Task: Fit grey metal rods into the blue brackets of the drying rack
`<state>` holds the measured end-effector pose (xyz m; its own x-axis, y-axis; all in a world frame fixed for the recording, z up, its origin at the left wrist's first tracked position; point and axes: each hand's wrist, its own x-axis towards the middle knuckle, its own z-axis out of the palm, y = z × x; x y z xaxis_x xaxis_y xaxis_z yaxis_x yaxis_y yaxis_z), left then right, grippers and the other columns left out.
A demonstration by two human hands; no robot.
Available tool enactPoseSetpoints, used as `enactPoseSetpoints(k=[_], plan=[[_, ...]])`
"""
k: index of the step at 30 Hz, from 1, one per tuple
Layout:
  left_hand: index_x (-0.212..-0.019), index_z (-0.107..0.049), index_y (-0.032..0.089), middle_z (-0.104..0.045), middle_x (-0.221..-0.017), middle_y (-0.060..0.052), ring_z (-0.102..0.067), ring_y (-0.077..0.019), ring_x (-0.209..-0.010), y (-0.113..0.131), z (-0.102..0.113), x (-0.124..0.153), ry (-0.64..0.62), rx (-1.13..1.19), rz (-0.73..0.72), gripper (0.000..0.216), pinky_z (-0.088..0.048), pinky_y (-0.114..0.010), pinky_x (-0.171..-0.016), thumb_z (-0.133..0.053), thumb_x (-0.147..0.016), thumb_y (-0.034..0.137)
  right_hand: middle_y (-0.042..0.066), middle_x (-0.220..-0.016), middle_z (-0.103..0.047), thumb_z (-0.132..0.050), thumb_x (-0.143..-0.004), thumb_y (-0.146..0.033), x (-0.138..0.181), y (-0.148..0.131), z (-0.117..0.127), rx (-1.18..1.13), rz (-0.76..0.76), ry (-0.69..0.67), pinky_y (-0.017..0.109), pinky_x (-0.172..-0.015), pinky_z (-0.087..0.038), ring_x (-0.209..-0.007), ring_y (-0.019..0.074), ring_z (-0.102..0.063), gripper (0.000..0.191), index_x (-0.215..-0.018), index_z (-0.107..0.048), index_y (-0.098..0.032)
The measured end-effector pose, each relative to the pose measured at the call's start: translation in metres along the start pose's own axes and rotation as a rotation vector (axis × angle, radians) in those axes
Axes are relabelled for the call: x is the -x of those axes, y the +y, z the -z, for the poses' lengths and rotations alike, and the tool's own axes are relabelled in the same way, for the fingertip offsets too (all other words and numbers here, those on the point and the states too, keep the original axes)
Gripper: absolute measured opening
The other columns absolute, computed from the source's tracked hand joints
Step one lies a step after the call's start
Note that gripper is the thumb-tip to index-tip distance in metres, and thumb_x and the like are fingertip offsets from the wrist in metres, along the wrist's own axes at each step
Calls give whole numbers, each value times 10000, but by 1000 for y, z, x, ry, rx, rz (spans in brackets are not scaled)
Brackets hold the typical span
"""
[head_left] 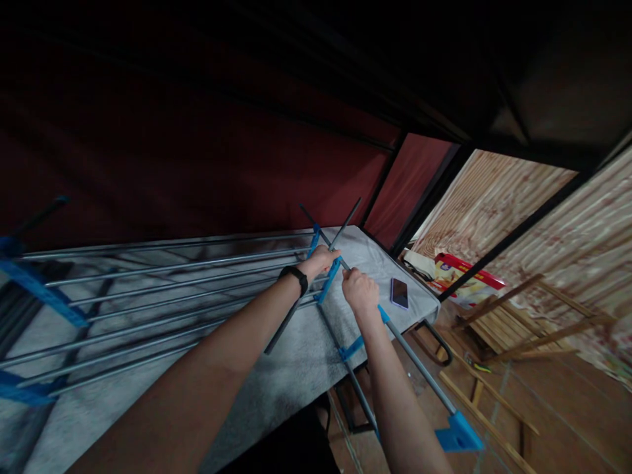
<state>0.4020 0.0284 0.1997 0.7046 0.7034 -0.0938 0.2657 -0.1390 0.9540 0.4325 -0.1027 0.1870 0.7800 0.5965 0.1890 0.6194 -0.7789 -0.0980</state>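
Observation:
A rack of grey metal tubes [162,268] with blue plastic connectors lies on its side along a cloth-covered table [276,375]. My left hand [322,262], with a dark watch on the wrist, is closed at a blue connector [334,270] where several tubes meet; its fingers are partly hidden. Just to the right, my right hand [360,291] is wrapped round a metal tube that enters this connector. Beyond that fist, the tube [419,359] runs down past the table edge to a blue end piece [459,434]. A loose-looking dark tube [282,326] slants below my left wrist.
A phone [399,293] lies right of my right hand. More blue connectors [44,289] are at the far left. Beyond the table are a red and yellow box [469,280], wooden frames [513,322] and pliers-like tool [478,364] on the tiled floor. A dark red panel [197,164] stands behind.

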Motion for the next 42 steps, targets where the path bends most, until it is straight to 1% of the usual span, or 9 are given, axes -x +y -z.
enactPoseSetpoints(k=[4, 7, 9, 14, 18, 26, 32, 38, 42], plan=[[-717, -525, 202, -566, -639, -22, -565, -173, -686, -2, 19, 19, 149, -105, -120, 252, -347, -264, -633, -628, -907, 332, 209, -1084, -717, -384, -1026, -332, 11, -2, 7, -81, 41, 86, 407, -918, -515, -1074, 301, -695, 368, -1148, -643, -101], [-828, -591, 206, -670, -812, -48, -616, -181, -808, -23, 42, 64, 234, -222, -333, 255, -395, -257, -713, -442, -993, 332, 195, -1247, -670, -355, -1031, -315, 26, -5, 9, -327, 126, 240, 417, -1041, -458, -1236, 280, -603, 394, -1276, -599, -125], [-898, -623, 212, -700, -866, -47, -636, -190, -831, -48, 61, 105, 269, -309, -360, 315, -418, -267, -730, -396, -1006, 402, 171, -1323, -643, -360, -1031, -354, 39, -11, 2, -619, 171, 254, 421, -1096, -424, -1284, 259, -568, 422, -1341, -562, -153], [-994, -664, 240, -745, -893, -20, -697, -192, -796, -127, 108, 196, 322, -545, -300, 395, -457, -277, -691, -379, -1004, 513, 76, -1140, -739, -619, -903, -471, 67, -34, -32, -1593, 40, -105, 405, -992, -524, -1081, 230, -687, 439, -1267, -599, -225], [-1005, -684, 243, -768, -962, -19, -721, -187, -824, -177, 136, 234, 308, -753, -316, 396, -482, -271, -695, -394, -1012, 512, 45, -978, -770, -802, -759, -406, 77, -43, -52, -2002, -142, -331, 349, -869, -576, -906, 194, -726, 367, -1048, -677, -218], [-1174, -663, 240, -722, -1005, -43, -671, -185, -887, -200, 145, 258, 252, -1096, -369, 252, -464, -319, -814, -466, -1018, 262, -4, -829, -760, -889, -640, -249, 84, -13, -122, -2053, -392, -425, 303, -845, -597, -857, 156, -731, 256, -795, -690, -205], [-1113, -675, 218, -696, -975, -41, -626, -187, -864, -206, 168, 271, 210, -1172, -262, 211, -424, -349, -855, -495, -1003, 229, -19, -826, -751, -878, -598, -231, 74, 22, -182, -1995, -512, -392, 290, -833, -618, -846, 155, -733, 232, -719, -681, -225], [-1090, -669, 198, -672, -923, -47, -598, -189, -819, -209, 187, 291, 283, -1216, -211, 216, -403, -350, -788, -469, -1006, 200, -32, -756, -700, -808, -663, -240, 47, 64, -215, -1873, -562, -382, 292, -718, -633, -706, 138, -696, 160, -747, -673, -252], [-1048, -672, 190, -664, -908, -48, -592, -187, -803, -209, 200, 301, 330, -1236, -166, 216, -402, -355, -787, -459, -1012, 207, -32, -723, -693, -754, -718, -242, 38, 70, -225, -1856, -603, -334, 289, -685, -628, -632, 133, -683, 98, -755, -663, -250]])
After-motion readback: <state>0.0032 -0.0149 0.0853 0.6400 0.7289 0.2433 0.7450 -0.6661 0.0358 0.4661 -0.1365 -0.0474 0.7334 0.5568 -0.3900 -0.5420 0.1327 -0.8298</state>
